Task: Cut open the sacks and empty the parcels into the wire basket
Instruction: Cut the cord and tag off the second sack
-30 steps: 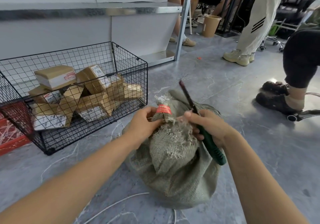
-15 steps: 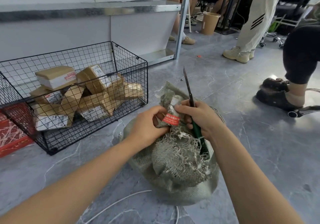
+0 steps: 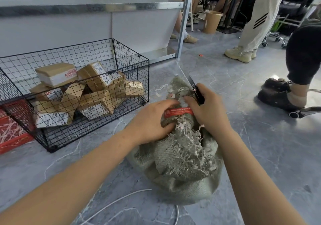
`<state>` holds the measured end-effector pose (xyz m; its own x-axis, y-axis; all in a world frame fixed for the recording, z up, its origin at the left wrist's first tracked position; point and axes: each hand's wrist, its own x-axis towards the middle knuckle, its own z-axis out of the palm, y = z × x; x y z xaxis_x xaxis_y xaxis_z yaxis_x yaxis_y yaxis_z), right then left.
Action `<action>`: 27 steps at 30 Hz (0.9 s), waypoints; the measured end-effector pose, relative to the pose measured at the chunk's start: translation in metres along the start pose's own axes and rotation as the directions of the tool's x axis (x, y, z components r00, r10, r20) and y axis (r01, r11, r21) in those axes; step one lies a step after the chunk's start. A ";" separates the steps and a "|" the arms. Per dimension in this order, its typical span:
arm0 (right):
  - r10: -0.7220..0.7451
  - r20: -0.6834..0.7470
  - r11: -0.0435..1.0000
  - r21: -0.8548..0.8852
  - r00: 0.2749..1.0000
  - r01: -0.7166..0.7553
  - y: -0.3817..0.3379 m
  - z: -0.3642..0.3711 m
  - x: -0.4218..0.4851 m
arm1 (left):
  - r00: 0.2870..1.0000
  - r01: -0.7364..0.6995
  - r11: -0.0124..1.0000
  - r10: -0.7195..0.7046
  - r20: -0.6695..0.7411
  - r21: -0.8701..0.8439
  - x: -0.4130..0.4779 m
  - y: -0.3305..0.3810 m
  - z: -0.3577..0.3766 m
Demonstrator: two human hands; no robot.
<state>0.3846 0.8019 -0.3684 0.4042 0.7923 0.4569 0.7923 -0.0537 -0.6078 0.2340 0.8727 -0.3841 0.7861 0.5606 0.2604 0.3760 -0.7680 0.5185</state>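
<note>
Gripping the sack (image 3: 182, 164) neck with left hand (image 3: 152, 120), clutching the knife (image 3: 198, 94) in right hand (image 3: 208, 115) with blade pointing far, just right of the red tie (image 3: 178, 112); sack down on the floor (image 3: 260, 146), near-right of the wire basket (image 3: 130, 65).

Red crate (image 3: 10, 138) and white cable (image 3: 121, 199) lie on floor (image 3: 260, 138)

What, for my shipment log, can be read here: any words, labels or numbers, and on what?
Nothing reads clearly.
Red tape band on the grey-green woven sack: white print, too blurred.
White shipping labels on the brown cardboard parcels: barcodes and print, too small.
Red sticker on the topmost parcel: blurred.
</note>
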 end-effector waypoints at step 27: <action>0.360 0.282 0.852 0.290 0.890 -0.436 -0.017 -0.064 -0.007 | 0.974 0.173 0.796 -0.050 0.221 -0.580 0.018 0.033 0.015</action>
<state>0.3971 0.7581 -0.3198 0.5157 0.8568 0.0049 0.3656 -0.2149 -0.9056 0.2683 0.8525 -0.3747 0.8552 0.5162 0.0471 0.1505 -0.3342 0.9304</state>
